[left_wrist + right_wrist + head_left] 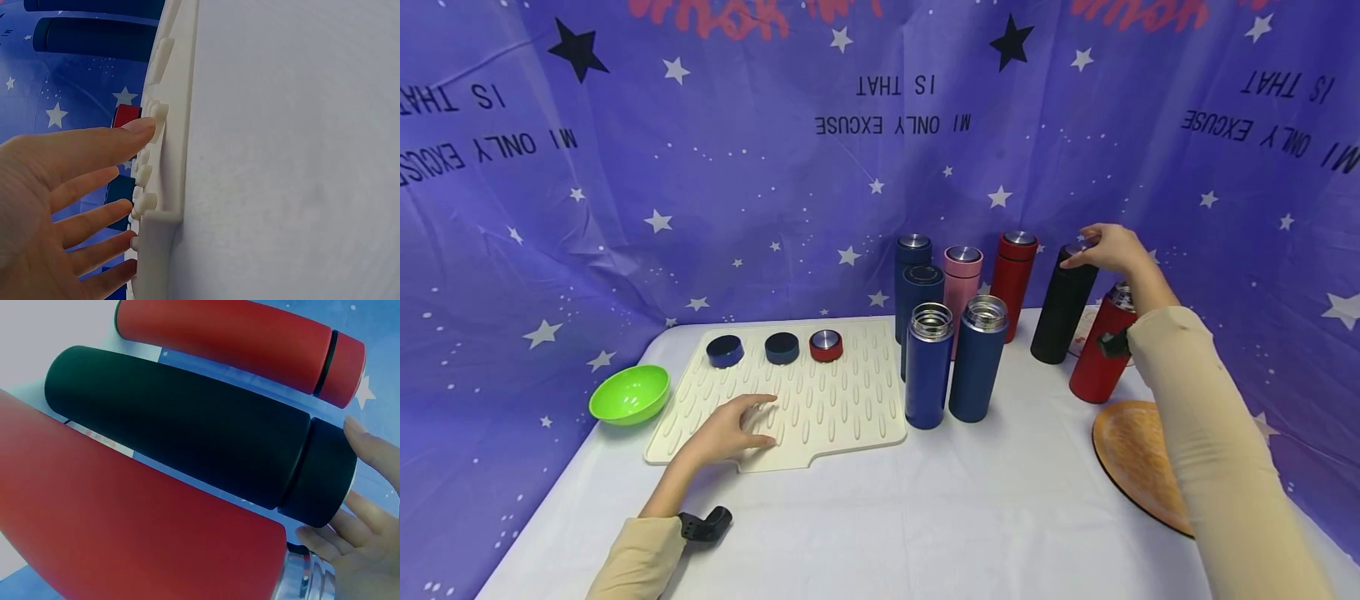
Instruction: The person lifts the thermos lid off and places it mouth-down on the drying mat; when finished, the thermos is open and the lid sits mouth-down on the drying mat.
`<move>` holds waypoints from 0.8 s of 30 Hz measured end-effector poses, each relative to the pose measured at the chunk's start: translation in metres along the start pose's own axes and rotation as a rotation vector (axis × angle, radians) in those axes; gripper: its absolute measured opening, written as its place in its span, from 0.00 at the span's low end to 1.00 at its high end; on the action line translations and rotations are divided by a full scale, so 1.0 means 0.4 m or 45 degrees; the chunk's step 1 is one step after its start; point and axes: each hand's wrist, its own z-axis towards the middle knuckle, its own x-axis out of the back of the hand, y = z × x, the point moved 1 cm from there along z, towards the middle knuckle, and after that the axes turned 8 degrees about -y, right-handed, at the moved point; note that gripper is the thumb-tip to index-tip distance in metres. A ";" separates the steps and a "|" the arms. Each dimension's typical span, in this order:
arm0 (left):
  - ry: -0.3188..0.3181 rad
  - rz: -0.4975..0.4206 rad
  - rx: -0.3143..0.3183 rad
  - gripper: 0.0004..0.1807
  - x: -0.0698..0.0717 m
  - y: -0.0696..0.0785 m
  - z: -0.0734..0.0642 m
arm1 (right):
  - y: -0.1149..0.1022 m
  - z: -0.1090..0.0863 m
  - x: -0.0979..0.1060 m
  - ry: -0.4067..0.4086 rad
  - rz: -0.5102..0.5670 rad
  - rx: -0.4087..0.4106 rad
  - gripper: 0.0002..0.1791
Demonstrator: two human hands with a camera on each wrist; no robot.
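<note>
My right hand (1114, 248) is at the top of a black thermos (1062, 312) that stands on the table. Thumb and fingers pinch its black lid (320, 472) from both sides. Right beside it stands a red thermos (1102, 354) with its steel neck bare; a lidded red thermos (1011, 283) is on the other side. My left hand (722, 432) hovers low over the front of a cream drying mat (850, 442), thumb and fingers spread and holding nothing. On the mat lie a blue lid (725, 352), a dark blue lid (782, 348) and a red lid (826, 347).
Two blue thermoses without lids, one bright blue (928, 375) and one darker (977, 367), stand mid-table. Behind them are a pink thermos (961, 279) and two lidded dark blue ones. A green bowl (630, 395) sits left; a round wooden board (1138, 458) lies under my right forearm.
</note>
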 end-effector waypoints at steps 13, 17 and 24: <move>0.003 -0.001 -0.008 0.38 0.002 0.001 -0.001 | -0.004 0.003 -0.001 -0.087 -0.029 -0.029 0.44; 0.008 0.003 -0.018 0.37 0.001 -0.002 -0.001 | -0.007 0.000 -0.002 -0.048 -0.086 0.008 0.43; 0.009 0.006 -0.027 0.38 -0.003 -0.005 0.000 | -0.005 -0.008 -0.008 0.038 -0.147 0.072 0.41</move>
